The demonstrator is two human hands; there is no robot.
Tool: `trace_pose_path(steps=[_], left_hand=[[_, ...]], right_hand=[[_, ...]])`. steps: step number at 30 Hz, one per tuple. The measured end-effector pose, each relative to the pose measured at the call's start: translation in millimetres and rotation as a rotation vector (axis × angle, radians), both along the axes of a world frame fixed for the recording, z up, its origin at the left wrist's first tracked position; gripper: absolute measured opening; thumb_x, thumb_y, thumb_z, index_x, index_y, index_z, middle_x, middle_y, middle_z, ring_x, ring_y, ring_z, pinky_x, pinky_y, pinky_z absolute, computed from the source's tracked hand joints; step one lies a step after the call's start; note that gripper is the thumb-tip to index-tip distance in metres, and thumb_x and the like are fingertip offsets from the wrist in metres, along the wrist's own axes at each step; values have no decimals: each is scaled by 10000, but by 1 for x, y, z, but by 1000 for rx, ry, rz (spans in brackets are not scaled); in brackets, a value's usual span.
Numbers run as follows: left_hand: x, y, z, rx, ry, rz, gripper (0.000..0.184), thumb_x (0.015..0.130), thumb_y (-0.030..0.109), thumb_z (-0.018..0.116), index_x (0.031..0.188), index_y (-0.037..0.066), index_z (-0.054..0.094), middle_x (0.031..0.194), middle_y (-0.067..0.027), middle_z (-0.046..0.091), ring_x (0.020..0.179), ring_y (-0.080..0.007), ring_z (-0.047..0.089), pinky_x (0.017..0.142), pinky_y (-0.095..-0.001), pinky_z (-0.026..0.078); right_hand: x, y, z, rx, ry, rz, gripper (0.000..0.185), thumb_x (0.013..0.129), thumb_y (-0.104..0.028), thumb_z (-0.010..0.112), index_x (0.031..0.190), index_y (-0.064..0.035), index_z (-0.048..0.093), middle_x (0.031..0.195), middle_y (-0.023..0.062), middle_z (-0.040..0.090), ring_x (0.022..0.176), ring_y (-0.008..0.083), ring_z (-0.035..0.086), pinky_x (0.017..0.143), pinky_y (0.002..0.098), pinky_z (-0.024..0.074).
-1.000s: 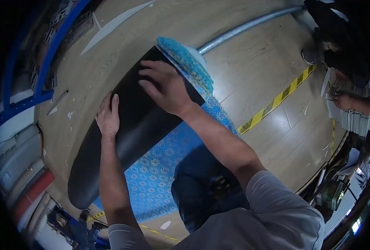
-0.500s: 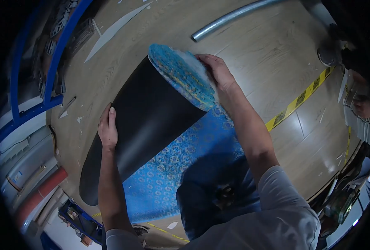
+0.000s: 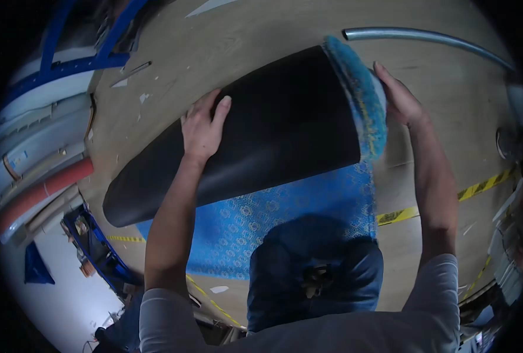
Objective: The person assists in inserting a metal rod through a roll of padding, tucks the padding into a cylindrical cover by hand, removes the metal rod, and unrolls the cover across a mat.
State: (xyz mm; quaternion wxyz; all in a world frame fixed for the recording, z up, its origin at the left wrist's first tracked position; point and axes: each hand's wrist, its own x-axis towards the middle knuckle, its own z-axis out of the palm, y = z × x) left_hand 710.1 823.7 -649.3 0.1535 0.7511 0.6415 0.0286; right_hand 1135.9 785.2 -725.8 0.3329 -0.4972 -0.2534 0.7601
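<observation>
A thick roll of carpet [image 3: 285, 112] with a black backing lies across the floor in front of me. Its right end shows a fuzzy turquoise, layered edge [image 3: 361, 88]. An unrolled blue stretch with a pale pattern [image 3: 285, 200] runs from under the roll toward my knees. My left hand [image 3: 203, 126] rests on the black backing near the middle, fingers spread and thumb apart. At the right end, my right hand [image 3: 399, 100] is held against the turquoise edge with its fingers extended; some fingertips are partly hidden.
A metal tube [image 3: 414, 35] lies beyond the roll's right end. Yellow-black tape [image 3: 399, 216] marks the floor. At left are a blue frame [image 3: 73, 70], a red roll [image 3: 49, 188] among other rolls, and a blue crate [image 3: 96, 253]. Paper scraps are scattered about.
The view has turned, so the carpet roll appears more level and farther right. My left hand now lies nearer the roll's middle; my right hand stays by its end.
</observation>
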Motion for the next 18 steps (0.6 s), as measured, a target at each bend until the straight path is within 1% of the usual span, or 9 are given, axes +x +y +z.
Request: trace_pose_path(steps=[3,4,7,8,11,13,16,17,18], left_hand=[[3,-4,4,-20,27,-9,615,1027,595,485,1388,122,639,1390,-131,645,1322,-336,561,1146,-508,346],[5,-3,4,-23,40,-1,618,1025,598,486,1389,123,639,1399,-126,641,1326,-335,558,1151,-515,340],[2,-6,6,31,21,-21,619,1018,603,498,1373,118,647,1404,-120,633,1305,-333,569,1152,-547,334],[3,-4,5,34,11,-27,619,1017,604,500,1369,117,649,1402,-120,633,1301,-332,571,1154,-550,331],[4,-2,3,83,-17,-17,593,1011,588,535,1331,105,664,1326,-108,668,1253,-319,594,1119,-526,363],[0,-7,0,148,-24,-51,564,1008,572,558,1296,102,677,1268,-96,691,1208,-312,617,1065,-515,402],[0,-6,-5,159,46,-65,553,1003,569,572,1285,105,682,1249,-94,697,1175,-312,633,1037,-519,421],[2,-9,-6,168,33,-72,546,1002,565,577,1284,109,682,1245,-94,697,1164,-311,637,1032,-520,424],[2,-8,-6,187,26,-78,539,1001,560,583,1284,112,681,1241,-93,697,1154,-310,641,1027,-521,428]], right_hand=[[-5,13,11,-163,-369,118,893,980,-769,434,1497,-45,517,1416,200,602,1336,283,554,1141,415,425],[-13,14,21,-124,-275,59,897,973,-796,397,1479,-68,533,1397,168,619,1306,255,574,1128,430,436],[-13,8,26,-121,-122,-4,880,975,-780,425,1484,-70,533,1396,154,623,1303,250,578,1127,417,436],[-6,10,12,-154,-35,-32,833,995,-737,450,1481,-66,535,1386,151,630,1290,245,588,1119,404,444],[-6,1,-10,-60,25,-156,752,1033,-656,466,1485,-59,529,1394,140,628,1298,232,587,1098,404,470],[3,-2,-11,-134,141,-70,740,1038,-639,474,1493,-58,520,1399,133,628,1305,232,584,1101,402,472],[7,2,-2,-175,125,-14,739,1025,-647,501,1484,-68,526,1397,123,624,1267,234,602,1097,398,476],[7,1,1,-189,67,-11,721,1019,-656,506,1472,-97,542,1356,90,645,1224,211,617,1072,390,489],[11,5,1,-194,82,-19,715,1018,-657,506,1473,-107,543,1353,90,646,1227,209,615,1072,389,489]])
